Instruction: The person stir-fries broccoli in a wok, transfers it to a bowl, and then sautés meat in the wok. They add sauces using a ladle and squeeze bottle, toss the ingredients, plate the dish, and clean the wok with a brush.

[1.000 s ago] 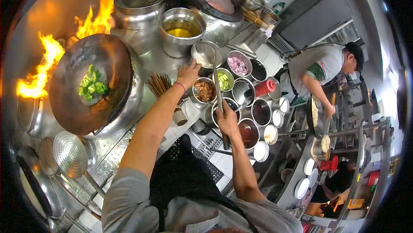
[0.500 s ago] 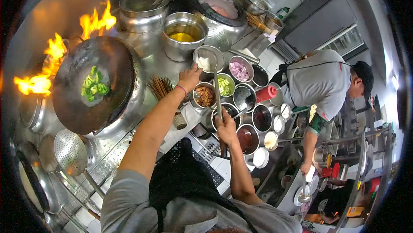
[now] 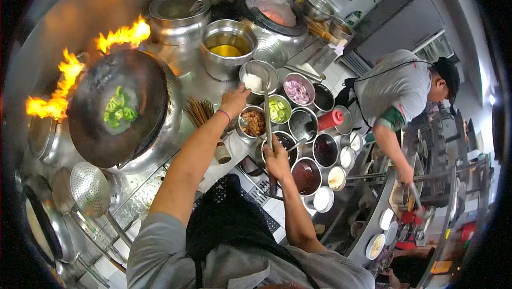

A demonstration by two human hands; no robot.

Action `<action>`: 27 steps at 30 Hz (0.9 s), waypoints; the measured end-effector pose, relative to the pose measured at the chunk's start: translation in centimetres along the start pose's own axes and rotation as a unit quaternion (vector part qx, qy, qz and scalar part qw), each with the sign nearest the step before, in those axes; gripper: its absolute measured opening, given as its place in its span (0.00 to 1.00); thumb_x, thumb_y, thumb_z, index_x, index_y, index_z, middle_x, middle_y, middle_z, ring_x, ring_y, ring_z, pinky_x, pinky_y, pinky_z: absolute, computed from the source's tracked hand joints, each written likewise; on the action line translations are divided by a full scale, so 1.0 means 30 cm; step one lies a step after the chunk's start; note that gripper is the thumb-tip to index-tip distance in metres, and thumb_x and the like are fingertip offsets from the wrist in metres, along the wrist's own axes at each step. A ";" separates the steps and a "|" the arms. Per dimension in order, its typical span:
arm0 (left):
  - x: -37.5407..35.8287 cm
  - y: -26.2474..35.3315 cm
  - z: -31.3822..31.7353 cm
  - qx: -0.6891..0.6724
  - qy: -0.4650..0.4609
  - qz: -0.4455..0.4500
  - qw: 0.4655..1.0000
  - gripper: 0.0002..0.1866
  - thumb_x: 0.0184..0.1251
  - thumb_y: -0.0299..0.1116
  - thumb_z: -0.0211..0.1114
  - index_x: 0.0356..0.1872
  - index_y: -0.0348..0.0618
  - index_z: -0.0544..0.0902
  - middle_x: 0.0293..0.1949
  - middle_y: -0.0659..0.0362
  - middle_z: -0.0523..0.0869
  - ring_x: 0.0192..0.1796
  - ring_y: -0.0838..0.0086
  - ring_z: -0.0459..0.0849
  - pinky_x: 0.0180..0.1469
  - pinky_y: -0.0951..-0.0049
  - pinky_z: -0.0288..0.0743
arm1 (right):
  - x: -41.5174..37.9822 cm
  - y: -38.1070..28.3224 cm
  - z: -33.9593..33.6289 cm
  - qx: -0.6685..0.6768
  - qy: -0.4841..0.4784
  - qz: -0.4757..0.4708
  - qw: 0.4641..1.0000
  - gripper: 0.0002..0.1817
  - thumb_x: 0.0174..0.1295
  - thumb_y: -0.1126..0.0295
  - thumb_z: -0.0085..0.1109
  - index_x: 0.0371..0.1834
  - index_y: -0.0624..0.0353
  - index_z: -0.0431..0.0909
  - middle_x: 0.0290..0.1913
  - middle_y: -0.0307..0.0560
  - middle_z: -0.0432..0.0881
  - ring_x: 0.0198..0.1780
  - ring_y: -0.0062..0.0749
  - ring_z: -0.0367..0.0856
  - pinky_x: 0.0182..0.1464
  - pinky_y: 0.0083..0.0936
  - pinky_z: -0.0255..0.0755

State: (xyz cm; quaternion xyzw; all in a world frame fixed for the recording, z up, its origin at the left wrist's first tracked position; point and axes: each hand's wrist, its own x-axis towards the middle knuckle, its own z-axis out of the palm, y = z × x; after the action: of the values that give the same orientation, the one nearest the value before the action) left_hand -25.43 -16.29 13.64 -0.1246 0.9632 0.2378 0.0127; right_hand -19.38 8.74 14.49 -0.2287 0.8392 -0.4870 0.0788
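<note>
My right hand (image 3: 277,160) is wrapped round the long handle of a metal ladle (image 3: 266,102). The ladle's round bowl (image 3: 261,75) is level with the pots beyond, and something white (image 3: 252,82) lies in it. At that bowl's near edge is my left hand (image 3: 234,101), its fingers at the white food; whether they pinch any of it is too small to tell. Below that hand stands a pot of browned pieces (image 3: 252,123). Green vegetables (image 3: 119,108) lie in the dark wok (image 3: 88,129) at the left, with flames behind it.
Pots of sliced onion (image 3: 297,90), green pieces (image 3: 279,108) and dark sauce (image 3: 306,176) stand by the ladle. A red bottle (image 3: 330,120) lies among them. An oil pot (image 3: 226,49) stands behind. Bamboo sticks (image 3: 200,112) are near my left forearm. A co-worker (image 3: 397,89) holds a utensil at the right.
The co-worker's arm has swung outward to the right, away from the white bowls. My hands have barely moved, and the flames have changed shape. The view has shifted slightly.
</note>
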 end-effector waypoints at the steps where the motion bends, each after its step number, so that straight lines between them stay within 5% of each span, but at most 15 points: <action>1: -0.024 0.019 -0.026 0.015 -0.018 -0.013 1.000 0.31 0.60 0.24 0.53 0.68 0.60 0.70 0.76 0.58 0.55 0.61 0.46 0.76 0.62 0.48 0.70 | -0.019 -0.097 -0.054 0.102 -0.054 0.098 0.989 0.26 0.67 0.70 0.53 0.69 0.63 0.64 0.29 0.52 0.82 0.19 0.27 0.74 0.26 0.28 0.72; 3: -0.022 0.014 -0.012 0.000 -0.027 -0.015 1.000 0.32 0.60 0.23 0.51 0.68 0.61 0.70 0.76 0.58 0.55 0.62 0.45 0.74 0.63 0.49 0.69 | 0.001 -0.077 -0.073 0.059 -0.064 0.123 0.989 0.27 0.68 0.70 0.53 0.70 0.59 0.64 0.28 0.51 0.81 0.21 0.22 0.74 0.26 0.24 0.70; 5: 0.011 -0.015 0.037 -0.012 0.019 -0.004 1.000 0.28 0.63 0.26 0.51 0.66 0.61 0.72 0.75 0.57 0.58 0.63 0.48 0.73 0.63 0.43 0.66 | 0.020 -0.029 -0.024 -0.060 -0.002 0.004 0.998 0.26 0.69 0.73 0.50 0.71 0.63 0.61 0.24 0.38 0.75 0.20 0.17 0.70 0.21 0.17 0.64; 6: 0.005 -0.006 0.027 -0.009 0.022 -0.006 1.000 0.28 0.63 0.26 0.51 0.66 0.61 0.72 0.75 0.57 0.58 0.63 0.48 0.73 0.63 0.43 0.66 | 0.045 -0.031 0.004 -0.074 0.067 -0.166 0.981 0.25 0.70 0.72 0.49 0.70 0.62 0.62 0.22 0.36 0.71 0.16 0.16 0.67 0.17 0.17 0.60; 7: 0.001 0.002 0.014 -0.008 0.009 -0.011 1.000 0.28 0.64 0.26 0.52 0.66 0.61 0.72 0.75 0.57 0.57 0.63 0.48 0.73 0.62 0.43 0.67 | 0.048 -0.031 -0.012 -0.069 0.065 -0.171 0.981 0.25 0.70 0.72 0.49 0.70 0.62 0.62 0.22 0.36 0.71 0.16 0.16 0.67 0.17 0.17 0.60; 9: -0.013 0.007 -0.001 -0.005 -0.008 -0.021 1.000 0.28 0.64 0.26 0.52 0.66 0.61 0.72 0.75 0.57 0.57 0.62 0.47 0.74 0.62 0.43 0.68 | 0.018 -0.076 -0.090 0.124 -0.083 0.146 0.978 0.26 0.69 0.70 0.51 0.69 0.65 0.62 0.24 0.42 0.76 0.17 0.24 0.73 0.19 0.22 0.66; 18: -0.028 0.022 0.000 -0.010 -0.001 -0.028 1.000 0.30 0.62 0.25 0.49 0.67 0.62 0.70 0.75 0.58 0.58 0.60 0.45 0.76 0.61 0.47 0.71 | 0.104 -0.128 -0.167 0.208 -0.107 0.194 0.953 0.17 0.72 0.67 0.47 0.61 0.61 0.68 0.22 0.36 0.68 0.12 0.21 0.68 0.12 0.22 0.63; 21: -0.024 0.032 0.013 0.016 0.013 -0.041 0.999 0.40 0.50 0.17 0.62 0.68 0.61 0.68 0.75 0.58 0.58 0.59 0.50 0.78 0.59 0.55 0.75 | 0.112 -0.122 -0.187 0.235 -0.138 0.225 0.936 0.23 0.71 0.69 0.47 0.68 0.57 0.64 0.23 0.36 0.68 0.12 0.20 0.67 0.12 0.21 0.63; 23: -0.022 0.038 0.009 0.013 0.013 -0.047 0.999 0.40 0.50 0.17 0.61 0.68 0.60 0.69 0.75 0.59 0.58 0.60 0.51 0.77 0.60 0.55 0.75 | 0.119 -0.122 -0.195 0.249 -0.131 0.211 0.936 0.13 0.72 0.66 0.47 0.54 0.61 0.70 0.23 0.38 0.68 0.12 0.22 0.68 0.11 0.23 0.63; 27: -0.026 0.028 0.019 0.008 0.021 -0.044 0.999 0.38 0.51 0.17 0.61 0.67 0.57 0.70 0.74 0.56 0.61 0.62 0.52 0.76 0.61 0.57 0.74 | 0.152 -0.099 -0.232 0.353 -0.155 0.260 0.885 0.09 0.71 0.67 0.48 0.46 0.60 0.71 0.24 0.38 0.69 0.12 0.22 0.67 0.10 0.23 0.62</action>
State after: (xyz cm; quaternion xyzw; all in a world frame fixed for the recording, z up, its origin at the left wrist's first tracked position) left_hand -24.89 -15.14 13.58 -0.1715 0.9587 0.2269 0.0036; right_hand -24.96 10.85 21.01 -0.0321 0.6184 -0.6717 0.4066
